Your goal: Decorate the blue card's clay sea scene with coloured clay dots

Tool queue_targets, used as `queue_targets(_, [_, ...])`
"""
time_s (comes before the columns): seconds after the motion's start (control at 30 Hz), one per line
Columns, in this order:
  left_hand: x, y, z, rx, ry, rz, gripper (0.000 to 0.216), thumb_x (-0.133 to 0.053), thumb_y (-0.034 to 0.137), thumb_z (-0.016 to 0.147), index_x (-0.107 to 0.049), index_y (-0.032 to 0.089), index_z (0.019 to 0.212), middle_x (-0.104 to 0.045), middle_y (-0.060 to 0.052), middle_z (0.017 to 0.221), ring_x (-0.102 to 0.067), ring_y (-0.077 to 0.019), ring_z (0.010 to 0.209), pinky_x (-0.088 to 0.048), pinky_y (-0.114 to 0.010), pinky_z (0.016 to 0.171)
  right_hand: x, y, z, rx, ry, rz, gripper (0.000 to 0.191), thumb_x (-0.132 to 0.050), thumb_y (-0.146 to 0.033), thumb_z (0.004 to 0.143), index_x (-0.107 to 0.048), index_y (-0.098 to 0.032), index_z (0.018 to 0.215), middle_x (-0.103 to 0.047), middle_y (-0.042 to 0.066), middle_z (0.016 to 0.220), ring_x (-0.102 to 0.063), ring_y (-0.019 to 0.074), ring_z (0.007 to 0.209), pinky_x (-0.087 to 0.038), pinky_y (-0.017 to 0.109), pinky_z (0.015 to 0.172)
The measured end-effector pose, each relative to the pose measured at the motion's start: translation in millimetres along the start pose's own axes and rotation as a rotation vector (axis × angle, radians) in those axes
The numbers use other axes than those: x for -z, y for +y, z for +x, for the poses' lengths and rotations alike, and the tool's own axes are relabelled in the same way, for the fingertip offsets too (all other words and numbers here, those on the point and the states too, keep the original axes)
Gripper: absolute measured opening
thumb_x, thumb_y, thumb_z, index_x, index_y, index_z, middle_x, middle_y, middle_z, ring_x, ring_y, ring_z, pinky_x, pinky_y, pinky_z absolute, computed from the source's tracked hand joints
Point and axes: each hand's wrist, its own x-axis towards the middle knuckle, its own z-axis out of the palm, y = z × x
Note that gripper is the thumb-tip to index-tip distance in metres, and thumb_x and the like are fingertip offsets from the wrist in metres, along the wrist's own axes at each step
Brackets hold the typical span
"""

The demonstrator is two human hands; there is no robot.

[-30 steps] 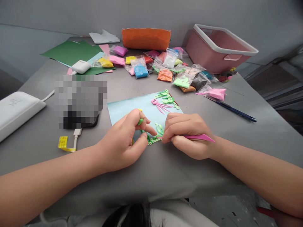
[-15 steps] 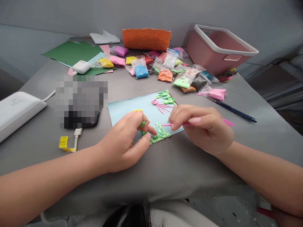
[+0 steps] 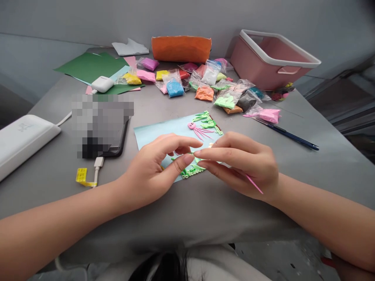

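A light blue card [image 3: 155,128] lies on the table, bearing a pink clay octopus [image 3: 191,126], green clay seaweed [image 3: 208,124] and a row of small pale green rings [image 3: 193,171]. Over the card, the fingertips of my left hand [image 3: 158,168] and my right hand [image 3: 249,164] come together. Between them a bit of green clay [image 3: 192,155] just shows, pinched by my left thumb and fingers; most of it is hidden. A thin pink modelling tool [image 3: 254,183] stays tucked in my right hand, its end sticking out below the palm.
Several bags of coloured clay [image 3: 175,88] lie behind the card. Around them are an orange box [image 3: 181,48], a pink basket [image 3: 258,62] and a dark blue pen-like cutter [image 3: 293,136]. Leftward are a phone [image 3: 120,144], a white power bank [image 3: 26,142] and green paper [image 3: 90,66].
My right hand has turned, swinging the pink tool's end down out of the fingertips, and moved left to meet my left hand. My left fingertips have shifted right and slightly up.
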Motion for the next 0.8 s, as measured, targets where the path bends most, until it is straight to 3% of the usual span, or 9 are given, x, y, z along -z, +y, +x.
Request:
queue_targets(0.1, [-1.6,-4.3,-1.5,0.033,-0.029,-0.116,0.027,-0.062,0.021,0.098,-0.062,0.023,0.125,-0.071,-0.001,0.1,-0.065,-0.0131,0.095,-0.049,-0.027,0.086,-2.0,2.3,-1.9,0.006,-0.009,0.01,0.019,-0.069,-0.007,0.091,-0.068,-0.018,0.107,-0.057,0.001,0.08,-0.056,0.0084,0.065,-0.053,0.023,0.058])
queue_targets(0.33, [-1.8,-3.0,1.5,0.108,-0.029,-0.185,0.026,-0.067,0.027,0.096,-0.061,0.021,0.121,-0.076,0.0,0.095,-0.071,-0.0146,0.092,-0.049,-0.031,0.084,-0.4,3.2,-1.0,-0.005,0.008,0.018,0.017,-0.069,-0.006,0.091,-0.068,-0.02,0.102,-0.058,0.001,0.081,-0.056,0.0079,0.066,-0.053,0.023,0.058])
queue_targets(0.8, [-3.6,8.7,7.1,0.273,0.051,-0.426,0.025,-0.08,0.02,0.083,-0.063,0.02,0.101,-0.074,0.002,0.083,-0.069,-0.0109,0.077,-0.055,-0.022,0.072,-3.2,0.5,1.8,0.011,0.042,0.019,0.016,-0.063,-0.003,0.094,-0.066,-0.016,0.102,-0.066,0.006,0.086,-0.064,0.0101,0.076,-0.058,0.023,0.068])
